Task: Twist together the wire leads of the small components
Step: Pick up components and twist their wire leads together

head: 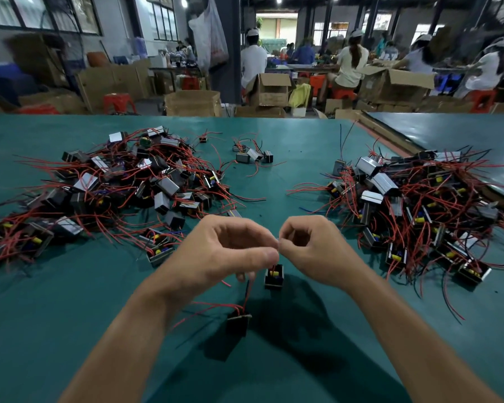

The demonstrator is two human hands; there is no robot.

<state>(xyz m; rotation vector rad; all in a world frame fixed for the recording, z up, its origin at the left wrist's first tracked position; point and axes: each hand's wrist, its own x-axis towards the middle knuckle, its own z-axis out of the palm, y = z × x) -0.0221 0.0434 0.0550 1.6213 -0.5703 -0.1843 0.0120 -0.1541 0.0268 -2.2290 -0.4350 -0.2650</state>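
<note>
Fingers of left hand (227, 251) and right hand (312, 251) pinching thin red wire leads (273, 267), which run vertically down to small black boxy component (274, 277) at 6 o'clock.

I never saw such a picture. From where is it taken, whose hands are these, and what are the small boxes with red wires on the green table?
No machine here: a person wears one camera on the head, looking forward and down. The left hand and right hand pinch thin wire leads together. The leads run down to one small component and a second component below. On the green table lie a left pile and a right pile of the same components. Other workers sit behind.
</note>
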